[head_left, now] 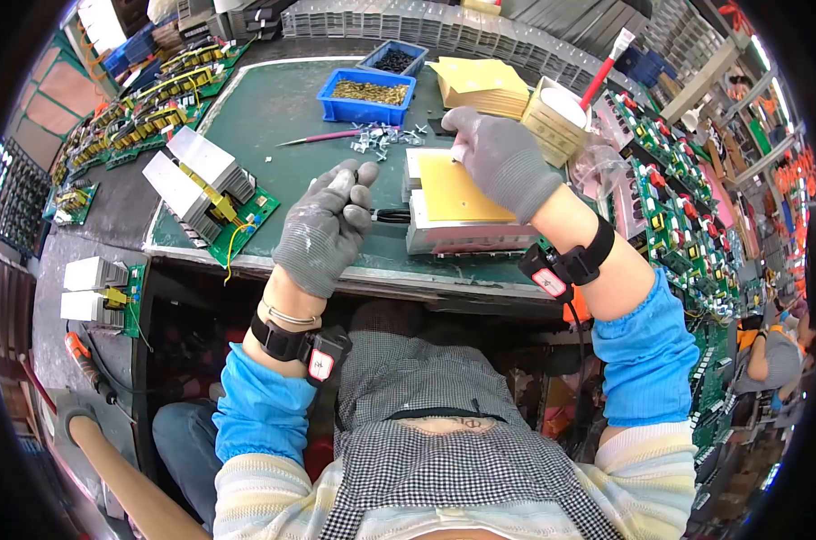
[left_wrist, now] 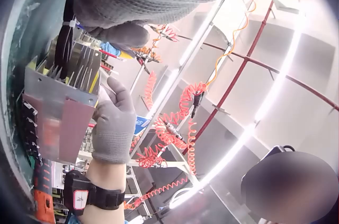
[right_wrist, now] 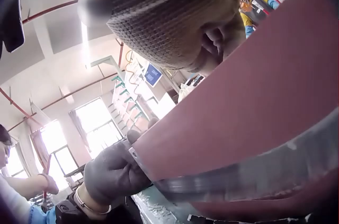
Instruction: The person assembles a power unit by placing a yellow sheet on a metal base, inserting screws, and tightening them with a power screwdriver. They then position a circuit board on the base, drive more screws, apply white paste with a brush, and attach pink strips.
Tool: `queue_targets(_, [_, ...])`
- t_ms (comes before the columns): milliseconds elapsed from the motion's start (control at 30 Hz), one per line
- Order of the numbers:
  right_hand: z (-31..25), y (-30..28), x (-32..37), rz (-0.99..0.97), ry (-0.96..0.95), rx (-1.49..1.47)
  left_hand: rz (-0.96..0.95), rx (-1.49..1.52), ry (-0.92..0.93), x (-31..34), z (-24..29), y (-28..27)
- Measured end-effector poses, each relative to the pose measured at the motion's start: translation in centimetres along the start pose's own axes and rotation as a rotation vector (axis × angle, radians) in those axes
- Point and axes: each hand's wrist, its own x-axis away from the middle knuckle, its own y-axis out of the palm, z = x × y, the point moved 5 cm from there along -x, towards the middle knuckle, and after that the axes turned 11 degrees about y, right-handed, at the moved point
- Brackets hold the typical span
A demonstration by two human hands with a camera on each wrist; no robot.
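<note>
A silver metal heat-sink block (head_left: 466,238) stands at the front of the green work mat, with a yellow sheet (head_left: 462,191) flat on top. My gloved right hand (head_left: 507,160) is over the sheet, thumb and fingertips bent down at its far edge; I cannot tell what lies between them. To the left of the block, my gloved left hand (head_left: 325,225) hovers near black cables (head_left: 392,216), fingers curled inward, with no held thing showing. The left wrist view has the block's fins (left_wrist: 79,67) and the right hand (left_wrist: 114,128) at its far side.
Blue bins with brass-coloured pieces (head_left: 368,92) and dark pieces (head_left: 393,61) stand behind. Loose silver clips (head_left: 385,139) lie by a pink-handled tool (head_left: 322,138). A yellow sheet stack (head_left: 480,85) and a box with a white roll (head_left: 556,117) stand behind. Circuit boards (head_left: 223,216) flank the mat.
</note>
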Motion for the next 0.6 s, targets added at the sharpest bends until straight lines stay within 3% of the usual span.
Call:
queue_targets(333, [-1.2,0.2,-0.3,-0.116,0.036,0.137,-0.132,-0.182,0.044,0.8,0.4,1.8])
queue_targets(433, [-1.0,-0.3,0.2,-0.065,-0.006,0.034,-0.159,-0.199,0.042,0.7,0.3,2.3])
queue_targets(600, [-1.4,-2.1,0.6,0.103,-0.107,-0.383,-0.207,-0.268,0.077,1.3,0.7,4.0])
